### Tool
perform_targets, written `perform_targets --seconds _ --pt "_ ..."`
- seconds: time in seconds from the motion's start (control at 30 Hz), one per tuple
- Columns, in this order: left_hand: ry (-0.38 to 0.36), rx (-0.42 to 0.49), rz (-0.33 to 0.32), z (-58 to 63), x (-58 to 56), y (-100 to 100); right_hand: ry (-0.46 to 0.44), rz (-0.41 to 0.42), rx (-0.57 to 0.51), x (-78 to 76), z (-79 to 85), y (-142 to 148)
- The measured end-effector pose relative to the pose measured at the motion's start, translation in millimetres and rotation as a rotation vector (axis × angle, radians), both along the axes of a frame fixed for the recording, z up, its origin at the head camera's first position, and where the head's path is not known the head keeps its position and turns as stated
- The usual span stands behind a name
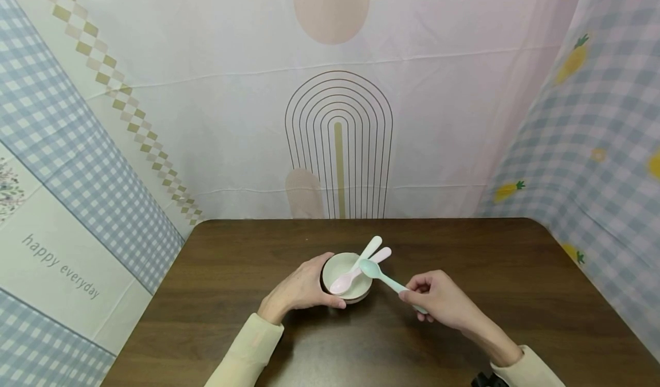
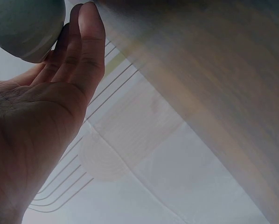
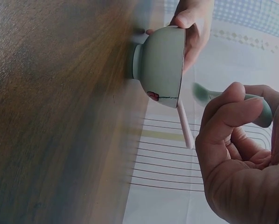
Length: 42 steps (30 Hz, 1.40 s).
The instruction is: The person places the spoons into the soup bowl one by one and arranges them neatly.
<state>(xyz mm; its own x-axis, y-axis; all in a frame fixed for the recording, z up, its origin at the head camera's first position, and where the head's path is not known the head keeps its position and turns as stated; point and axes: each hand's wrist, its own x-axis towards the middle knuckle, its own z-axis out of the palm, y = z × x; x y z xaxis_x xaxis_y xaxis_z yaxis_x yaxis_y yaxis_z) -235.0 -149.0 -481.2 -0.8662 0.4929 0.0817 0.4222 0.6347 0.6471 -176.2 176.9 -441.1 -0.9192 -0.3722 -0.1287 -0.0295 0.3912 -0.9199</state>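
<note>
My left hand (image 1: 308,285) grips a small pale bowl (image 1: 334,266) by its left side, thumb at the near rim and fingers round the far side. Inside the bowl lies a pink spoon (image 1: 341,284), its handle sticking out over the right rim. A whitish spoon (image 1: 373,246) leans beside it, with its lower end hidden behind the pink one. My right hand (image 1: 444,302) pinches a mint-green spoon (image 1: 393,285) by the handle, its head at the bowl's right edge. From the right wrist, the bowl's outer wall (image 3: 163,63) bears a small red flower, and the green spoon's head (image 3: 201,93) is level with the rim.
The bowl stands on a dark brown wooden table (image 1: 222,261). Behind it hangs a pale patterned cloth (image 1: 232,135), with blue checked cloths on the left (image 1: 57,106) and right (image 1: 613,146). A small black object (image 1: 488,380) shows by the right sleeve.
</note>
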Motion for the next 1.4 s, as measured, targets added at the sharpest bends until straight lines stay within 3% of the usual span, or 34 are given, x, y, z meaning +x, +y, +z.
perform_targets --seconds 1.4 --pt "-0.010 0.002 0.006 0.5 0.2 -0.2 -0.018 -0.013 0.006 -5.8 -4.5 -7.0"
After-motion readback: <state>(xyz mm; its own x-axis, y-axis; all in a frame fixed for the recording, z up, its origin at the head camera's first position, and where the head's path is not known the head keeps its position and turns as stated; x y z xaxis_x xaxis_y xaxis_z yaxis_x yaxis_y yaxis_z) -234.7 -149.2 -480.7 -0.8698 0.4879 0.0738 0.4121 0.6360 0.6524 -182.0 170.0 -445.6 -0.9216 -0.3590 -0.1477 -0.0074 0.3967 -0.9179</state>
